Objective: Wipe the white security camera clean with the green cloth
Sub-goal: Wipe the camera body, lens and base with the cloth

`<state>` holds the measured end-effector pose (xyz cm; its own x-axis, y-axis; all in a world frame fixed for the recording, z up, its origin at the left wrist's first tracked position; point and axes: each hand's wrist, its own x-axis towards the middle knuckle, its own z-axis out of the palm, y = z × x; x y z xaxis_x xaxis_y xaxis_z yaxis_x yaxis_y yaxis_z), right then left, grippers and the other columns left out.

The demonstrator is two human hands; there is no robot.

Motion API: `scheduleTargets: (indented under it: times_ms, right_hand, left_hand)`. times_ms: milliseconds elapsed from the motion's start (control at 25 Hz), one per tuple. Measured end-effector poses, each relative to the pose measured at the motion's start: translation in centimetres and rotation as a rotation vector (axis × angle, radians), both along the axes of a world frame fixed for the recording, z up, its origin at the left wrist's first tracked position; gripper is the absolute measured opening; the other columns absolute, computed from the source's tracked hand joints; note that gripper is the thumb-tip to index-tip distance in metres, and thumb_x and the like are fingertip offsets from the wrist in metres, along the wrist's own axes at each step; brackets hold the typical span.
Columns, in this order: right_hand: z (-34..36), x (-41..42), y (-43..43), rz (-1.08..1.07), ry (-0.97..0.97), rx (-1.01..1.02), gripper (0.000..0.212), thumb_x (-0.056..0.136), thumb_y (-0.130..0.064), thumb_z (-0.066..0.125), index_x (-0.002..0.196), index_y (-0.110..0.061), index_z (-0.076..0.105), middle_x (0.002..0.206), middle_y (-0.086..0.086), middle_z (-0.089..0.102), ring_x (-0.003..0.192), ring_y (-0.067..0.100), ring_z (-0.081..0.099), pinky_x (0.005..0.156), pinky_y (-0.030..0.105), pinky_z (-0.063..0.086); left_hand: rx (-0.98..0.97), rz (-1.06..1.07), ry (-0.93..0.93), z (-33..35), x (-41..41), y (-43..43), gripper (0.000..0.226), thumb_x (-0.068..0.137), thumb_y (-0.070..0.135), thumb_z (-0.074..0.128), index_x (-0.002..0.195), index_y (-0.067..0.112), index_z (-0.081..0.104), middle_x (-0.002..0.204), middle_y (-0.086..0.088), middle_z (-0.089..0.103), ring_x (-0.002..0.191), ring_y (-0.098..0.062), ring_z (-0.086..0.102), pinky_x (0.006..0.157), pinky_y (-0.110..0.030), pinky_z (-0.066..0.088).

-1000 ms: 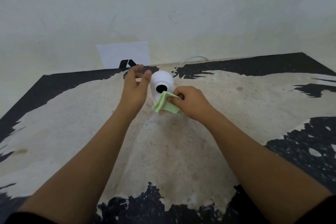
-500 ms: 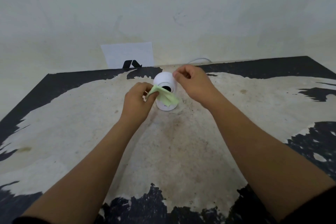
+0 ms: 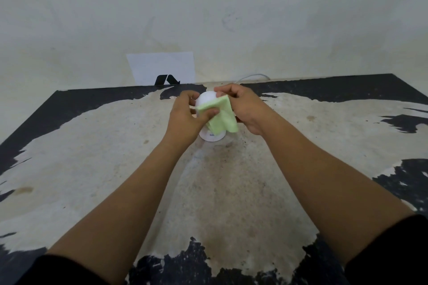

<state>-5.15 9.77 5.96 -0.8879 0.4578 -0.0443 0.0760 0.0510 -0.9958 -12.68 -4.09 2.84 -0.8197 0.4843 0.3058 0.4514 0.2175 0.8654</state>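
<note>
Green cloth (image 3: 221,117) is pinched at its left edge by the left hand (image 3: 185,118), fingers closed on it; its upper right corner is gripped by the curled right hand (image 3: 245,109). Cloth is draped over the front of the white security camera (image 3: 208,100), standing upright mid-table (image 3: 231,192) on its base. Wiping judged underway; dome top and base are uncovered, cleanliness can't be told.

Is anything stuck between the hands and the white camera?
Nothing blocks them. Only the green cloth lies between: the left hand and right hand hold it draped over the front of the white security camera.
</note>
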Motion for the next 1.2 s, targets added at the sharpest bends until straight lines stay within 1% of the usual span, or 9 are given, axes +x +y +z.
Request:
scheduleTargets:
  times_ms: [120,320,480,560,640,720,880,1040,1200]
  right_hand:
    - [0.0,0.0,0.2,0.017,-0.001,-0.027,0.015,0.092,-0.025,0.060,0.105,-0.025,0.067,0.105,-0.005,0.066,0.090,0.015,0.064,0.065,0.028,0.053]
    - [-0.1,-0.1,0.7,0.035,-0.011,0.013,0.020,0.092,-0.025,0.060,0.110,-0.023,0.066,0.110,-0.002,0.064,0.096,0.018,0.062,0.069,0.032,0.054]
    - [-0.3,-0.2,0.9,0.048,-0.022,-0.009,0.022,0.092,-0.026,0.060,0.113,-0.022,0.065,0.117,0.000,0.063,0.107,0.021,0.062,0.082,0.038,0.058]
    - [-0.5,-0.2,0.9,0.054,-0.018,-0.019,0.023,0.092,-0.026,0.060,0.114,-0.021,0.065,0.119,0.000,0.063,0.107,0.021,0.063,0.079,0.037,0.058]
    - [-0.5,-0.3,1.0,0.059,-0.009,-0.031,0.024,0.091,-0.025,0.060,0.115,-0.020,0.065,0.119,0.001,0.063,0.106,0.020,0.063,0.076,0.035,0.058]
    - [-0.5,-0.3,1.1,0.066,-0.008,-0.033,0.024,0.090,-0.027,0.062,0.114,-0.021,0.065,0.119,0.001,0.064,0.107,0.020,0.064,0.080,0.037,0.058]
    - [-0.6,-0.4,1.1,0.056,-0.002,-0.036,0.022,0.090,-0.027,0.062,0.112,-0.022,0.067,0.115,0.000,0.064,0.103,0.019,0.064,0.080,0.037,0.058]
    - [-0.7,-0.3,1.0,0.055,0.003,-0.024,0.023,0.091,-0.025,0.061,0.113,-0.021,0.066,0.117,0.002,0.063,0.105,0.022,0.063,0.072,0.033,0.058]
    - [-0.8,-0.3,0.9,0.048,0.005,-0.001,0.021,0.091,-0.026,0.061,0.111,-0.023,0.066,0.119,0.003,0.063,0.106,0.023,0.062,0.075,0.035,0.057]
  left_hand:
    - [-0.016,0.042,0.068,-0.5,0.3,0.8,0.061,0.067,0.042,0.079,0.114,0.021,0.047,0.114,-0.004,0.053,0.101,-0.022,0.055,0.079,-0.034,0.052]
    - [-0.035,0.032,0.094,-1.4,0.8,0.6,0.072,0.064,0.042,0.079,0.123,0.022,0.043,0.120,-0.006,0.051,0.105,-0.024,0.056,0.083,-0.040,0.054]
    - [-0.025,-0.069,-0.002,-1.0,0.0,-1.2,0.058,0.074,0.025,0.078,0.125,0.029,0.050,0.110,0.008,0.057,0.092,-0.005,0.060,0.070,-0.010,0.050]
    - [-0.031,-0.087,-0.009,-0.8,-0.6,-1.9,0.051,0.078,0.021,0.074,0.125,0.029,0.054,0.104,0.014,0.059,0.086,0.003,0.061,0.069,-0.005,0.047]
    - [0.018,-0.086,-0.023,-0.6,-0.8,-2.0,0.045,0.080,0.022,0.072,0.123,0.029,0.059,0.104,0.016,0.060,0.087,0.003,0.062,0.077,-0.016,0.052]
    - [0.065,-0.072,-0.048,-0.4,-0.6,-1.5,0.040,0.080,0.025,0.072,0.117,0.027,0.059,0.106,0.014,0.060,0.093,-0.008,0.062,0.081,-0.028,0.055]
    - [0.047,-0.023,-0.029,-0.4,0.7,-0.2,0.051,0.073,0.033,0.078,0.114,0.031,0.048,0.111,0.004,0.057,0.094,-0.015,0.061,0.070,-0.023,0.051]
    - [0.022,-0.006,0.059,-1.6,0.7,-0.5,0.061,0.073,0.032,0.077,0.126,0.027,0.047,0.119,0.001,0.055,0.099,-0.017,0.060,0.078,-0.031,0.056]
    - [-0.006,0.009,0.080,-1.9,0.7,-0.2,0.067,0.070,0.039,0.077,0.127,0.027,0.044,0.123,-0.003,0.053,0.104,-0.020,0.058,0.084,-0.040,0.056]
